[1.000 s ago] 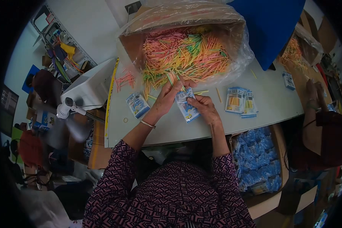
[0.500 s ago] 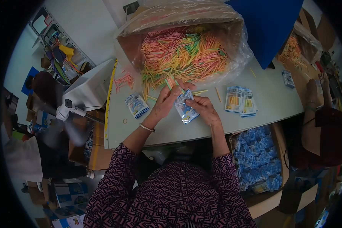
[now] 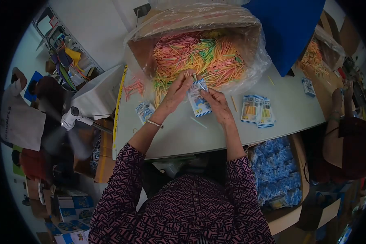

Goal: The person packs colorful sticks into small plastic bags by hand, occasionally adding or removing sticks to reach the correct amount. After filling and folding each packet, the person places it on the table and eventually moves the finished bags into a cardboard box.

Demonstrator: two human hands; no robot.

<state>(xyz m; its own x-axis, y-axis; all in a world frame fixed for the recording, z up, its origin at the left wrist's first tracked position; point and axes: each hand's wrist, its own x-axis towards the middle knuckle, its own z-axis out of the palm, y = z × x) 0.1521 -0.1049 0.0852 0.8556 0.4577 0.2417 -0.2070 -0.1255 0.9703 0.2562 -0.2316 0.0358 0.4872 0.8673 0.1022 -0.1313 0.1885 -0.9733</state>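
Observation:
A blue-and-white printed plastic pouch (image 3: 199, 99) is gripped by my right hand (image 3: 218, 106), thumb on its face, at the front of a large box. My left hand (image 3: 175, 94) is closed beside the pouch's upper end, around thin coloured sticks mostly hidden by its fingers. Just past my hands, many pink, orange, yellow and green sticks (image 3: 215, 61) spill from the plastic-lined cardboard box (image 3: 139, 46). One pale stick (image 3: 198, 122) lies on the table below the pouch. Another pouch (image 3: 144, 111) rests left of my left wrist.
Filled pouches (image 3: 252, 109) lie on the table (image 3: 171, 146) to the right. Below its edge, an open carton (image 3: 303, 162) holds many blue packets (image 3: 274, 168). A small fan (image 3: 71, 118) is at the left. A co-worker's arms (image 3: 335, 110) are at the far right.
Both hands and the pouch have moved up toward the box. The sticks in my left hand, plainly visible before, are now mostly hidden. A pale stick now lies on the table below.

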